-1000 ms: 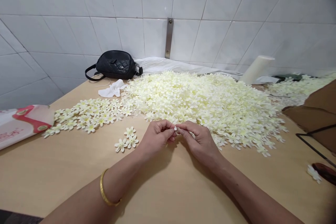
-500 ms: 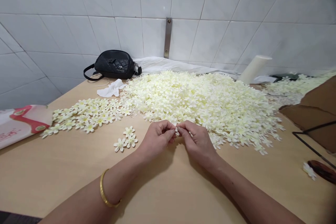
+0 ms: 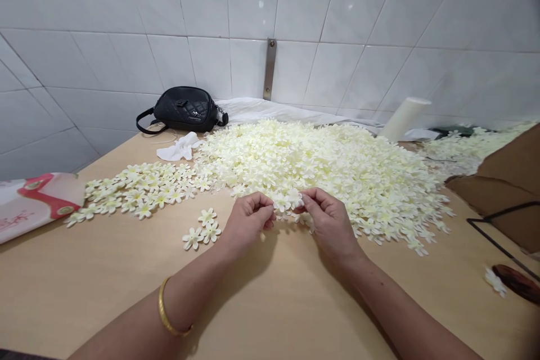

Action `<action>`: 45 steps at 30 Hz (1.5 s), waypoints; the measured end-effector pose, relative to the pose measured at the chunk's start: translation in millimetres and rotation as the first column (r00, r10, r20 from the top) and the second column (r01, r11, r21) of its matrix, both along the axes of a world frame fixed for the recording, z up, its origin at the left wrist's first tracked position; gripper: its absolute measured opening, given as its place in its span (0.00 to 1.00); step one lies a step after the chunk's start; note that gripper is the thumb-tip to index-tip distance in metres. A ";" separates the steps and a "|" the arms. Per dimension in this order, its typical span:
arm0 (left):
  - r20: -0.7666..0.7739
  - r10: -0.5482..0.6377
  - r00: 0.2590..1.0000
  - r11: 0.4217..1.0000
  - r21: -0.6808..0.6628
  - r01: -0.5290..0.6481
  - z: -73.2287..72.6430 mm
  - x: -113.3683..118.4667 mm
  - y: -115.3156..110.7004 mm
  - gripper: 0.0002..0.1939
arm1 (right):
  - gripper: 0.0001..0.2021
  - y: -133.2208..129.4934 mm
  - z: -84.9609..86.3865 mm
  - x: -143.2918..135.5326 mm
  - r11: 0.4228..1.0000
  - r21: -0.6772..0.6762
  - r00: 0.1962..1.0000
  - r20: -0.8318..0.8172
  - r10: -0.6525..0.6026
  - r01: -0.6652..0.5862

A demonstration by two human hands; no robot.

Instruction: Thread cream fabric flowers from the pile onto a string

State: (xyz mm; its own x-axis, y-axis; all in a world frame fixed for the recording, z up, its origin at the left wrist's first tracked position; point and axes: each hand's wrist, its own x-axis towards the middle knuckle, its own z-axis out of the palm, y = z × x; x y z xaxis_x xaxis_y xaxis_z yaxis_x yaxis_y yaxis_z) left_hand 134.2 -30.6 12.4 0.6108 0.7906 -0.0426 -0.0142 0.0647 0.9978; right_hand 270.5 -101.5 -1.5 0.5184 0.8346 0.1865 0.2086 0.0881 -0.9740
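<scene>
A big heap of pale yellow-white artificial flowers (image 3: 304, 152) lies on the table, and both hands are at its near edge. My right hand (image 3: 331, 222) pinches a small white flower (image 3: 301, 200) between thumb and forefinger; only a bit of it shows. My left hand (image 3: 248, 219), a short gap away, has thumb and forefinger pressed together. White petals show right by its fingertips, but I cannot tell whether they are gripped or lie in the heap behind. Beside the left wrist are three loose flowers (image 3: 202, 229).
At left, a spread of flowers (image 3: 139, 185) reaches a red-and-white bag (image 3: 37, 202). Toward the wall sit a black pouch (image 3: 185, 109) and a crumpled tissue (image 3: 179, 147). A white roll (image 3: 405, 118) leans behind the heap. Brown cardboard (image 3: 502, 180) and a dark oval object (image 3: 517, 282) are at right.
My hands, fingertips together before, have moved apart, the right one shifting right and the left one slightly left. The view has tilted up a little.
</scene>
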 end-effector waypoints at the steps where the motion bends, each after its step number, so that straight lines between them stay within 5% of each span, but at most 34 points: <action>1: 0.006 0.015 1.000 1.000 -0.016 -0.015 -0.2 0.0 0.8 0.05 | 0.09 0.7 -0.8 2.3 0.999 0.021 0.999 -0.001 -0.040 0.040; 9: 0.029 0.083 0.996 0.990 -0.119 -0.079 -0.9 0.1 1.0 0.07 | 0.09 -2.3 15.9 23.5 0.960 0.130 0.922 0.273 -0.275 0.248; 11: 0.025 0.077 0.997 0.990 -0.117 -0.074 -1.7 0.3 1.9 0.08 | 0.09 -0.8 27.1 39.3 0.935 0.174 0.808 0.471 -0.354 0.308; 15: 0.037 0.060 0.997 0.993 -0.108 -0.056 -4.4 1.0 6.1 0.08 | 0.10 12.4 50.1 79.2 0.873 0.295 0.347 0.831 -0.435 0.388; 17: 0.045 0.055 0.997 0.993 -0.111 -0.050 -5.8 1.2 8.0 0.08 | 0.08 22.9 56.7 94.2 0.872 0.305 0.252 0.874 -0.416 0.382; 21: 0.065 0.063 0.996 0.991 -0.121 -0.055 -5.2 0.4 8.9 0.09 | 0.07 38.6 56.1 99.8 0.918 0.259 0.196 0.925 -0.325 0.300; 24: 0.081 0.082 0.993 0.990 -0.118 -0.072 -1.6 -0.8 5.8 0.09 | 0.08 35.8 50.6 81.3 0.941 0.240 0.222 0.930 -0.293 0.240; 27: 0.057 0.101 0.993 0.989 -0.118 -0.093 0.1 -1.1 1.8 0.08 | 0.10 20.6 47.5 48.8 0.945 0.258 0.339 0.887 -0.313 0.199; 30: 0.056 0.076 0.996 0.995 -0.065 -0.072 -2.4 -0.3 0.6 0.06 | 0.09 4.3 47.2 15.4 0.980 0.196 0.652 0.739 -0.172 0.037; 35: 0.035 0.039 0.999 0.996 0.083 -0.042 -3.9 -1.6 -0.8 0.07 | 0.09 -1.5 41.5 -10.1 0.984 -0.105 0.879 0.443 0.174 -0.142; 40: 0.053 0.029 0.998 0.997 0.071 -0.032 -1.8 -1.9 -2.6 0.06 | 0.09 6.0 30.6 -6.9 0.940 -0.154 0.946 0.069 0.317 -0.304; 45: 0.159 0.021 0.987 0.983 -0.181 0.009 -4.0 -0.5 -0.1 0.07 | 0.11 5.7 26.3 -10.5 0.954 -0.099 0.959 -0.038 0.280 -0.282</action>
